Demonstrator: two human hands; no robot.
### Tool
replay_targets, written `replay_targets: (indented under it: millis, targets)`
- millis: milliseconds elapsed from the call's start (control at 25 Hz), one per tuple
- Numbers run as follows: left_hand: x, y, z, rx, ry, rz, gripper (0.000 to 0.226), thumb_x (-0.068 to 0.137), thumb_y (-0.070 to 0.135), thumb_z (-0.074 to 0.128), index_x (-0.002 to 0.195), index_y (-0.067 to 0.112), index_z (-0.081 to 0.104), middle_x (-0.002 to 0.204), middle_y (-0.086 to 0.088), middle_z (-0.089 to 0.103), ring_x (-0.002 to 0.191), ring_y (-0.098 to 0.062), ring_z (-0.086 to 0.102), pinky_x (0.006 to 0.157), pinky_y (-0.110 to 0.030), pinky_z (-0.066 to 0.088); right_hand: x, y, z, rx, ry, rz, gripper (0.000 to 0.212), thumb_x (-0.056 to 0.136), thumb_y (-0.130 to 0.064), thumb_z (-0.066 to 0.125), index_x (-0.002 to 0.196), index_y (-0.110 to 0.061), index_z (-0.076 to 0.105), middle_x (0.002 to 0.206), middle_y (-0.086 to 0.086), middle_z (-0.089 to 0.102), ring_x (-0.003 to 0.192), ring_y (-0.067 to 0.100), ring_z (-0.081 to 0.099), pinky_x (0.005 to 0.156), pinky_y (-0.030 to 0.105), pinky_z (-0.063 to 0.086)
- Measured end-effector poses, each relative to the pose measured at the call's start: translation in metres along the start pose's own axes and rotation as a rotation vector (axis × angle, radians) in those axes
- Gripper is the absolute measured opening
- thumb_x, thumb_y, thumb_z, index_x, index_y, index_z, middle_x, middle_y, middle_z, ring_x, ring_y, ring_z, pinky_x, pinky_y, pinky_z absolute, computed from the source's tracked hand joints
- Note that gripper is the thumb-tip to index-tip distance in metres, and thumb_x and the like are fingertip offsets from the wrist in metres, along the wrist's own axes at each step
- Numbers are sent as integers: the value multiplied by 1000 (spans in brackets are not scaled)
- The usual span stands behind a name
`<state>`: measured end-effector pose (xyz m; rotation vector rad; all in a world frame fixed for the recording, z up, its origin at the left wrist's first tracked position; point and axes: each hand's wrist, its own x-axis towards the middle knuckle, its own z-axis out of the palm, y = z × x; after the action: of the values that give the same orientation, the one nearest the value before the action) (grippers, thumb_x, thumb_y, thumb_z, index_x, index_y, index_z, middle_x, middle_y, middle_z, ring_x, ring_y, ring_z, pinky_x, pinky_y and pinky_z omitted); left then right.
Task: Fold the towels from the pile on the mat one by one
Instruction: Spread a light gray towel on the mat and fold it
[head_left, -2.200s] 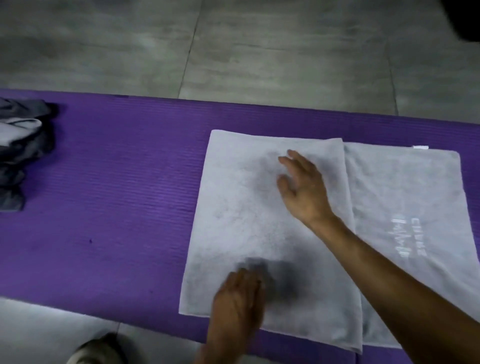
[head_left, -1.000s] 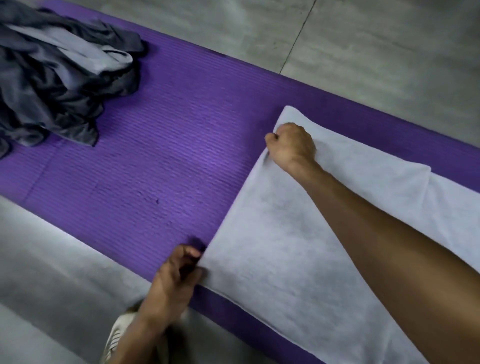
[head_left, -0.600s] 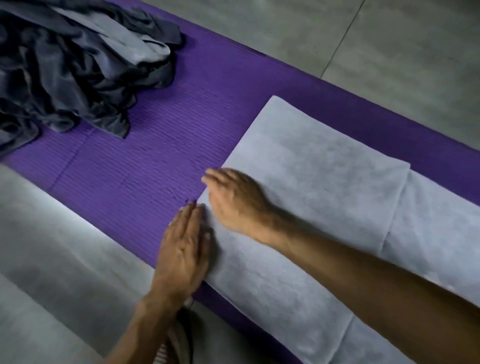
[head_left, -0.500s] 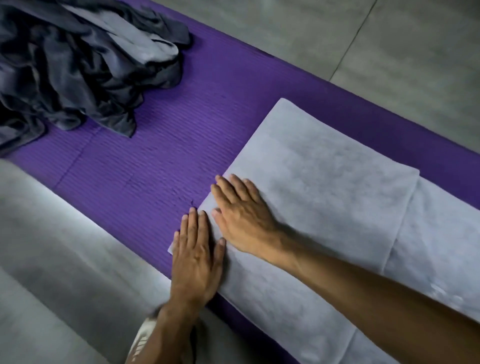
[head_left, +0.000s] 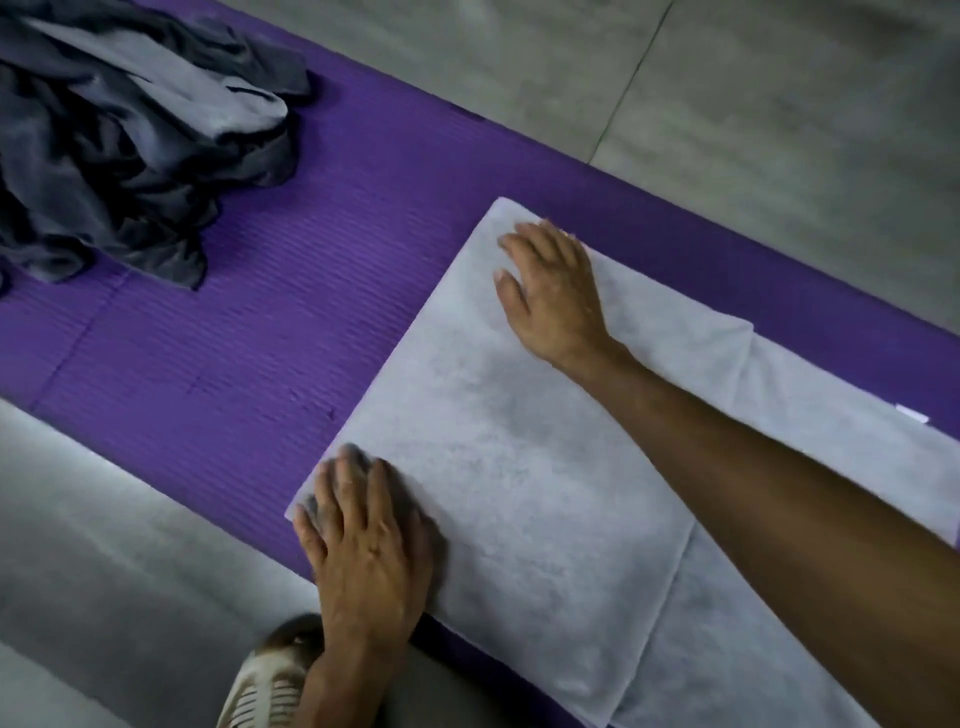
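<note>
Purple mat (head_left: 249, 364): both hands flat on towel (head_left: 519, 467).

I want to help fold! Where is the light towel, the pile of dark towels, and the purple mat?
light towel (head_left: 519, 467), head view, middle of its folded top layer.
pile of dark towels (head_left: 119, 156), head view, middle of the heap.
purple mat (head_left: 249, 364), head view, bare part between pile and towel.

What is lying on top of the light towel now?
Both hands lie flat on the light towel: the left hand on its near corner, the right hand near its far corner. The cloth beneath each palm and the right forearm is hidden.
</note>
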<state>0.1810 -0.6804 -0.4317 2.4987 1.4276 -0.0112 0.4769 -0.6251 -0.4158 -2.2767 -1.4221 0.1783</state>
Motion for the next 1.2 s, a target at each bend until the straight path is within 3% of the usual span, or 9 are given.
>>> replay_targets:
  millis: [80, 120, 280, 520, 600, 760, 880, 1040, 1200]
  targets:
    - [-25, 47, 0, -125, 16, 286, 49, 83, 32, 57, 126, 9, 56, 126, -16, 54, 106, -41, 55, 92, -46, 38, -55, 21, -27, 15, 178, 135, 22, 86, -22, 55, 106, -13, 58, 109, 6, 61, 100, 28, 56, 86, 42, 42]
    - [-43, 73, 3, -175, -3, 396, 39, 81, 31, 59, 115, 12, 63, 112, -12, 59, 90, -36, 58, 79, -41, 40, -79, 36, -42, 18, 227, 283, 19, 83, -21, 55, 101, -14, 55, 104, 5, 59, 94, 27, 55, 82, 41, 41]
    - [-107, 139, 26, -119, -148, 491, 45, 66, 46, 57, 98, 16, 66, 92, -4, 65, 73, -29, 61, 69, -37, 41, -135, 108, -81, 247, 137, 839, 18, 86, -26, 61, 103, -22, 58, 111, 0, 49, 105, 25, 54, 92, 32, 44]
    - [-126, 133, 23, -67, -257, 349, 55, 51, 31, 43, 104, 17, 51, 85, -8, 67, 64, -30, 62, 58, -38, 47, -110, 123, -97, 1056, 204, 953, 30, 83, -8, 72, 113, -13, 69, 109, -2, 64, 96, 12, 63, 75, 13, 49]
    - [-131, 134, 15, -133, -258, 326, 47, 51, 29, 43, 97, 24, 50, 76, -4, 65, 62, -28, 62, 60, -35, 39, -109, 122, -105, 1210, 234, 948, 30, 85, -4, 69, 114, -10, 69, 111, 1, 67, 96, 12, 63, 81, 17, 52]
    - [-142, 150, -3, -386, -128, 455, 41, 54, 27, 44, 89, 36, 64, 83, 9, 67, 69, -14, 62, 50, -22, 45, -133, 135, -130, 1320, 412, 851, 22, 85, 1, 66, 102, -11, 73, 101, 5, 72, 89, 13, 66, 81, 23, 53]
    - [-164, 179, 0, -438, -95, 699, 36, 81, 25, 43, 94, 28, 77, 84, 10, 70, 70, -7, 64, 51, -15, 48, -161, 167, -158, 1326, 524, 853, 18, 83, 0, 68, 97, -10, 73, 96, 0, 72, 88, 10, 67, 83, 23, 53]
    - [-191, 219, 24, -413, -200, 816, 26, 73, 24, 52, 90, 30, 72, 79, 12, 65, 60, -8, 60, 51, -18, 46, -211, 212, -177, 1150, 414, 942, 27, 84, -8, 72, 110, -14, 71, 102, -3, 71, 89, 5, 65, 78, 16, 51]
    - [-200, 231, 46, -351, -435, 899, 30, 64, 32, 55, 94, 31, 61, 91, 13, 66, 70, -6, 63, 59, -15, 48, -239, 233, -174, 1162, 374, 977, 36, 73, -17, 78, 109, -21, 73, 120, -2, 69, 110, 12, 64, 100, 28, 50]
